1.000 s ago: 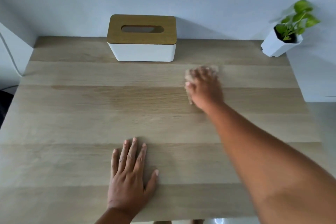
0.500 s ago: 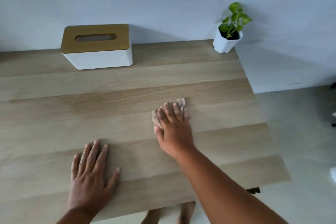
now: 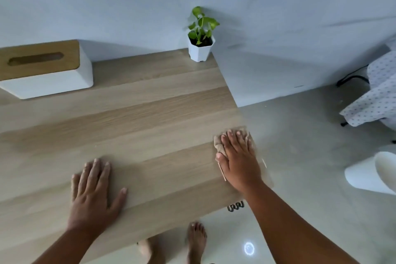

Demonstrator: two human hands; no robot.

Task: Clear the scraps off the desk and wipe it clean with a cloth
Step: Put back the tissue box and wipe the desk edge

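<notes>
A light wooden desk (image 3: 150, 118) fills the left and middle of the view. My right hand (image 3: 240, 161) lies flat with straight fingers on a small beige cloth (image 3: 218, 146), pressing it onto the desk at its right edge. Most of the cloth is hidden under the palm; bits show at the fingertips and beside the thumb. My left hand (image 3: 94, 191) rests flat on the desk near the front edge, fingers spread, holding nothing. No scraps show on the desk.
A white tissue box with a wooden lid (image 3: 42, 68) stands at the back left. A small potted plant (image 3: 200, 43) sits at the back right corner. On the floor to the right lie a white bin (image 3: 372, 173) and dotted fabric (image 3: 377, 94). Bare feet (image 3: 196, 240) show below the desk.
My right hand has swept the cloth from the back middle of the desk toward me and out to the right edge. The view has turned right. My left hand has stayed planted.
</notes>
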